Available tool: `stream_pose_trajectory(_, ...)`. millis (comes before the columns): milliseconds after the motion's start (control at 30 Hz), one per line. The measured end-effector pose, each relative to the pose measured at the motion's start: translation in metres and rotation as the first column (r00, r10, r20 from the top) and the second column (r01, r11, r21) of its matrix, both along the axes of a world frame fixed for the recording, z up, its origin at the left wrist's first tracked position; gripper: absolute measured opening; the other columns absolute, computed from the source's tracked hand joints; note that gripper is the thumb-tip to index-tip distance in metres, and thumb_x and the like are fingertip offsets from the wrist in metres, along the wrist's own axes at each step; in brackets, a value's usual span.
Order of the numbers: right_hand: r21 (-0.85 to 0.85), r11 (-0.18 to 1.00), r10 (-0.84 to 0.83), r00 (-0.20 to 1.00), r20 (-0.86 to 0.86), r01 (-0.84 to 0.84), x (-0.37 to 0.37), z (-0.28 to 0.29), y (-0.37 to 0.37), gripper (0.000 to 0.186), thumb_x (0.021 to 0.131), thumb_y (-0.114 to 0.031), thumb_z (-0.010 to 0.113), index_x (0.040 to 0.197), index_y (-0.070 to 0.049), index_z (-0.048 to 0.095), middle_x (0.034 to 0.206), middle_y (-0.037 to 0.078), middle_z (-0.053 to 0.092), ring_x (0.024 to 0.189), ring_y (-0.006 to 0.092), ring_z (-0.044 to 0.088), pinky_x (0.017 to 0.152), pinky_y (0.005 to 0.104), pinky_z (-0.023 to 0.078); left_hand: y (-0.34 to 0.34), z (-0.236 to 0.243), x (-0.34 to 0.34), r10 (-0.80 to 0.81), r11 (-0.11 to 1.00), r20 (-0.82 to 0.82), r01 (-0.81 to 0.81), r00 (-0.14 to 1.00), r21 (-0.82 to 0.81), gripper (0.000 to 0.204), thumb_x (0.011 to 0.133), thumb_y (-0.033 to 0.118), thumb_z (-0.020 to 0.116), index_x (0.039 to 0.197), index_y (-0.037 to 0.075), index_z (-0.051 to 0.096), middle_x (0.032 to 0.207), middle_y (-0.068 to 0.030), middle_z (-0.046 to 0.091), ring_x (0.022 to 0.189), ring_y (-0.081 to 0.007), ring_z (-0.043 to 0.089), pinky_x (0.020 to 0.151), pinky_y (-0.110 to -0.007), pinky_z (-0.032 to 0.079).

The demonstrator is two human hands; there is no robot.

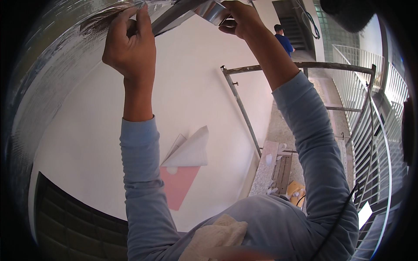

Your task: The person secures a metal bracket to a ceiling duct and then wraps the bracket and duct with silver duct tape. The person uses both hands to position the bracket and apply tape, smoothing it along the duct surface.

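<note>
Both my arms are raised, in light blue-grey sleeves. At the top right of centre, my right hand is closed round a shiny silver roll of foil tape. A grey strip slants from beside the roll down toward my left hand; I cannot tell whether it is tape or a fixed edge. My left hand is pinched at the top edge, with a small shiny silver end between thumb and fingertips. Beside it, a silvery foil-like surface curves along the left.
Below stands a white wall with a pink patch and a loose pale sheet. Rusty scaffold bars frame planks on the right. Beyond them run white railings. A person in blue is farther off.
</note>
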State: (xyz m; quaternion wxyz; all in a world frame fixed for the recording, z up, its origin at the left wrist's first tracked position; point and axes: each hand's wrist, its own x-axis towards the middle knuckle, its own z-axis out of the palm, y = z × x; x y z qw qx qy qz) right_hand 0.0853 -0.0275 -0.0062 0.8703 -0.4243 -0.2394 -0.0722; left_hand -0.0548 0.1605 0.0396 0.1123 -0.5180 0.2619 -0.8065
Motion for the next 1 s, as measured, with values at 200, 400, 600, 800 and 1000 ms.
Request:
stream_pose_trajectory(200, 0.006, 1.000, -0.005, 1.000, 0.002, 0.005, -0.001, 0.000, 0.001, 0.026, 0.093, -0.022, 0.068, 0.113, -0.005, 0.067, 0.096, 0.011, 0.067, 0.090, 0.0261, 0.069, 0.085, 0.0463, 0.062, -0.004, 0.008, 0.009, -0.096, 0.993, 0.072, 0.091, 0.993, 0.071, 0.015, 0.087, 0.011, 0.086, 0.091, 0.004, 0.073, 0.072, 0.0001, 0.071, 0.059, -0.0064, 0.067, 0.054, -0.020, 0.054)
stream_pose_trajectory(400, 0.010, 1.000, -0.010, 1.000, 0.012, 0.009, 0.001, -0.001, 0.002, 0.027, 0.094, -0.022, 0.069, 0.114, -0.005, 0.067, 0.098, 0.011, 0.067, 0.091, 0.0263, 0.069, 0.085, 0.0464, 0.062, 0.014, 0.015, 0.014, -0.055, 0.991, 0.125, 0.039, 0.991, 0.127, 0.027, 0.086, 0.013, 0.087, 0.097, 0.001, 0.065, 0.069, -0.0022, 0.070, 0.059, -0.0080, 0.068, 0.058, -0.019, 0.057)
stream_pose_trajectory(600, 0.015, 1.000, -0.017, 1.000, 0.014, 0.017, 0.005, 0.000, 0.006, 0.028, 0.094, -0.023, 0.069, 0.115, -0.005, 0.067, 0.099, 0.012, 0.067, 0.093, 0.0265, 0.069, 0.086, 0.0465, 0.062, 0.009, 0.004, 0.011, -0.250, 0.968, 0.164, 0.248, 0.954, 0.033, 0.030, 0.088, 0.019, 0.087, 0.101, 0.004, 0.065, 0.068, 0.0019, 0.066, 0.054, -0.0065, 0.058, 0.054, -0.019, 0.048)
stream_pose_trajectory(800, 0.022, 0.999, -0.035, 0.999, 0.005, 0.035, 0.007, -0.001, 0.008, 0.029, 0.094, -0.024, 0.070, 0.115, -0.004, 0.066, 0.101, 0.012, 0.067, 0.094, 0.0267, 0.069, 0.087, 0.0466, 0.063, -0.005, -0.048, 0.024, -0.157, 0.955, -0.739, 0.291, 0.655, 0.054, 0.040, 0.089, 0.011, 0.081, 0.125, 0.004, 0.067, 0.052, 0.0019, 0.054, 0.047, -0.0045, 0.049, 0.053, -0.019, 0.039)
stream_pose_trajectory(1000, 0.017, 1.000, -0.014, 0.999, 0.040, 0.014, 0.013, -0.005, 0.008, 0.032, 0.095, -0.025, 0.069, 0.119, -0.004, 0.065, 0.108, 0.013, 0.066, 0.099, 0.0274, 0.069, 0.088, 0.0479, 0.062, -0.002, -0.018, 0.020, -0.300, 0.936, -0.872, 0.297, 0.387, -0.191, 0.050, 0.093, 0.012, 0.075, 0.138, 0.000, 0.059, 0.056, 0.0015, 0.060, 0.047, -0.0020, 0.047, 0.049, -0.020, 0.036)
